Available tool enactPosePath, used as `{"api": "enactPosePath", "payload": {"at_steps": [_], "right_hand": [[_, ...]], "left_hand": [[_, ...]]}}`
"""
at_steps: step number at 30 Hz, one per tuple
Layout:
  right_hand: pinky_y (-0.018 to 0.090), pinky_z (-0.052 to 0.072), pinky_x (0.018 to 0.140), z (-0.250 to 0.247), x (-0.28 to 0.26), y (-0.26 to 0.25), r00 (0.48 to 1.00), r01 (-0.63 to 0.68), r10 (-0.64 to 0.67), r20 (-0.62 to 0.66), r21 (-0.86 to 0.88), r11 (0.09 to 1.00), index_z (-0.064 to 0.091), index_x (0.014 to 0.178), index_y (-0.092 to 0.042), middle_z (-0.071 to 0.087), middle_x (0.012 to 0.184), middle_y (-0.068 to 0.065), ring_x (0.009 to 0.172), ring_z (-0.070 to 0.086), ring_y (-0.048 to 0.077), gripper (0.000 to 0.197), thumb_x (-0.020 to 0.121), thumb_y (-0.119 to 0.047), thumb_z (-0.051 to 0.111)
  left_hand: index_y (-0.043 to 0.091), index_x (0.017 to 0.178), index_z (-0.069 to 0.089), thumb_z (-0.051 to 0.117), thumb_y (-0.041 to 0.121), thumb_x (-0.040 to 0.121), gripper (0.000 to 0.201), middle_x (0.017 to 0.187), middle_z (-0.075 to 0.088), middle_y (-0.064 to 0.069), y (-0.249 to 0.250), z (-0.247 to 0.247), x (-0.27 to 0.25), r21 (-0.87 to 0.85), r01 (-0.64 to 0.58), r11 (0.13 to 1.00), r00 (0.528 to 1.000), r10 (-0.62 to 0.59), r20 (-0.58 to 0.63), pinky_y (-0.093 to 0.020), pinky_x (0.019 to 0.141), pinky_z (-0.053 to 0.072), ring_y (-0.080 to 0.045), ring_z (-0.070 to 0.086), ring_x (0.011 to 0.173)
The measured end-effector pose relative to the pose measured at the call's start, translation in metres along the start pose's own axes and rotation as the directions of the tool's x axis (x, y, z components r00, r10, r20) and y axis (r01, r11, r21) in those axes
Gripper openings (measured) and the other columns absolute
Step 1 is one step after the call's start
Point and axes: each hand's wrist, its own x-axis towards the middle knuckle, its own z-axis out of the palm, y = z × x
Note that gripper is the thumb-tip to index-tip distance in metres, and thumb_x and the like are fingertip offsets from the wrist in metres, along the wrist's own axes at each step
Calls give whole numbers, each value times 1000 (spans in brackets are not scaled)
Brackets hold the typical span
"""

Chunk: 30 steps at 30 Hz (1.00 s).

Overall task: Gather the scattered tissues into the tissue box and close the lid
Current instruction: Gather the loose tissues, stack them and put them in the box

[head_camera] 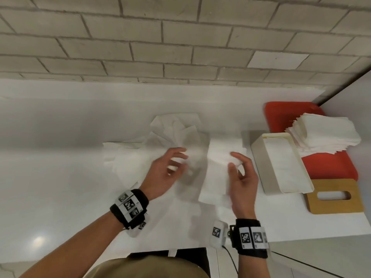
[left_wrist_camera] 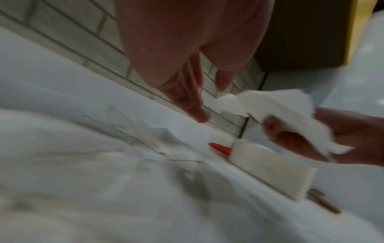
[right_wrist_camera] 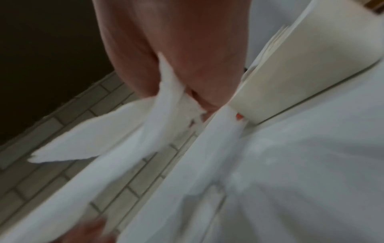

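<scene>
My right hand (head_camera: 235, 162) pinches a white tissue (head_camera: 216, 177) that hangs down over the counter; the right wrist view shows this tissue (right_wrist_camera: 166, 115) caught between thumb and fingers. My left hand (head_camera: 176, 161) hovers just left of it, and its fingers (left_wrist_camera: 187, 92) are spread and hold nothing. Several crumpled tissues (head_camera: 174, 133) lie scattered on the counter behind and left of my hands. The cream tissue box (head_camera: 259, 157) stands open to the right, partly filled. Its wooden lid (head_camera: 335, 195) with a slot lies flat beside it.
A red tray (head_camera: 331, 167) behind the box carries a tall stack of folded tissues (head_camera: 325, 135). A brick wall (head_camera: 180, 47) borders the back of the white counter (head_camera: 50, 147). The counter's front edge is near my body.
</scene>
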Motion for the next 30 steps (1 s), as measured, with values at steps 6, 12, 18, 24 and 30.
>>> {"api": "enactPosePath", "payload": {"at_steps": [6, 12, 18, 24, 30], "right_hand": [[39, 53, 92, -13, 26, 87, 985, -97, 155, 78, -491, 866, 62, 130, -31, 64, 130, 3, 101, 66, 26, 36, 101, -9, 66], [45, 48, 88, 32, 3, 66, 960, 70, -252, -118, -775, 629, 64, 120, -18, 50, 136, 11, 107, 52, 33, 25, 96, -15, 70], [36, 58, 94, 120, -31, 30, 939, -40, 132, 318, -280, 959, 65, 116, -29, 68, 113, -15, 105, 66, 5, 26, 100, -49, 71], [38, 63, 95, 136, -32, -16, 916, -324, 209, 344, 322, 890, 68, 133, -19, 78, 124, 0, 117, 74, 20, 33, 102, -29, 74], [38, 53, 76, 58, 20, 14, 993, -102, 101, -67, -10, 995, 65, 97, -16, 74, 89, -1, 80, 67, 16, 26, 110, -38, 60]], "left_hand": [[14, 153, 43, 89, 51, 77, 96, 145, 50, -11, -85, -91, 31, 748, 262, 610, 963, -221, -157, -57, 107, 44, -40, 46, 134], [21, 135, 66, 87, 42, 84, 58, 129, 58, -9, -85, -100, 39, 775, 217, 593, 975, -164, -148, -52, 96, 46, -36, 52, 121], [17, 109, 75, 68, 44, 98, 31, 100, 76, 0, -55, -81, 35, 604, -53, 795, 981, 155, -119, -43, 88, 53, -30, 70, 94], [19, 109, 64, 68, 38, 104, 21, 78, 63, -28, 8, -68, 35, 3, -62, 998, 997, 62, -46, -49, 65, 51, -43, 58, 68], [34, 145, 49, 76, 68, 83, 76, 133, 61, 15, -45, -88, 43, 521, -24, 853, 955, -135, 265, -37, 113, 46, -6, 54, 127]]}}
